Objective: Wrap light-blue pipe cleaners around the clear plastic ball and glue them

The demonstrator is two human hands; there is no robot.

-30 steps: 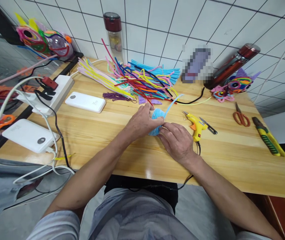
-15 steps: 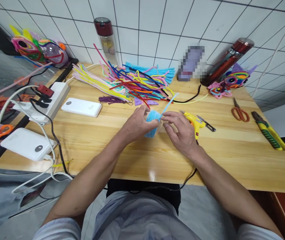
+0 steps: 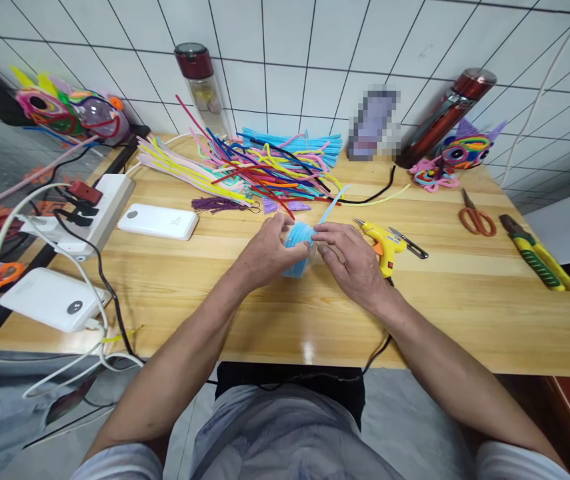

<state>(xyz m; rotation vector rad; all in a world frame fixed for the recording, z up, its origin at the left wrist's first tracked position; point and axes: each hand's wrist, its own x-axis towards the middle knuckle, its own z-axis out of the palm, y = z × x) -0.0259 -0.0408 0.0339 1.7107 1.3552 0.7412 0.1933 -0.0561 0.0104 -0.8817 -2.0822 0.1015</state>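
Observation:
My left hand (image 3: pixel 272 250) is closed around a small rounded object wrapped in light blue pipe cleaner (image 3: pixel 295 267), its thumb across the near side. A loose light blue pipe cleaner end (image 3: pixel 335 203) sticks up and to the right from it. At the object's right end, my right hand (image 3: pixel 352 260) pinches the pipe cleaner near where it leaves the wrapping. A clear part seems to show between the hands, mostly hidden by fingers. Just right of my right hand lies a yellow hot glue gun (image 3: pixel 387 247), with small thread snips (image 3: pixel 409 243) beside it.
Behind my hands lies a heap of coloured pipe cleaners (image 3: pixel 275 163). Orange-handled scissors (image 3: pixel 477 217) and pliers (image 3: pixel 535 257) are at right. A thermos (image 3: pixel 447 120) and a decorated figure (image 3: pixel 467 150) stand at back right. Power banks (image 3: pixel 157 221), a power strip (image 3: pixel 102 213) and cables occupy the left.
The view has shifted slightly. Both hands keep their hold on the blue-wrapped object, and the loose pipe cleaner end now bends over more at its tip.

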